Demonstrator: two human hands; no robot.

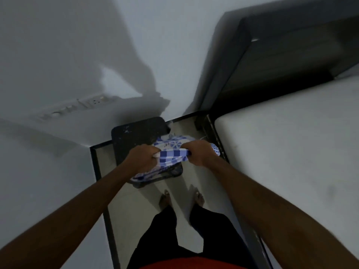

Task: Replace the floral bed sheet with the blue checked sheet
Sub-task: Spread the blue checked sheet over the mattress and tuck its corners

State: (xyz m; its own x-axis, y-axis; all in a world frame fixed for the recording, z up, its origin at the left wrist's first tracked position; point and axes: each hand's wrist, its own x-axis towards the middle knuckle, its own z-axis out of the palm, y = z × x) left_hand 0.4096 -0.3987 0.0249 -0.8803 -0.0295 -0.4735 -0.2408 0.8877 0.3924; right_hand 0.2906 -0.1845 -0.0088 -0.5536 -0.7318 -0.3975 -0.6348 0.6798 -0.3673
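The left hand (144,157) and right hand (196,153) are each clutching a fistful of the blue checked sheet (171,155), holding it bunched over the dark stool (136,133). I'd be finding a hem before carrying it to the bare mattress (291,142).

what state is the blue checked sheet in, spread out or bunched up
Bunched up. The left hand and right hand grip the sheet in a wad over a dark stool; the mattress is bare.

Head-worn wide view, steeply down, close over blue checked sheet (171,154)
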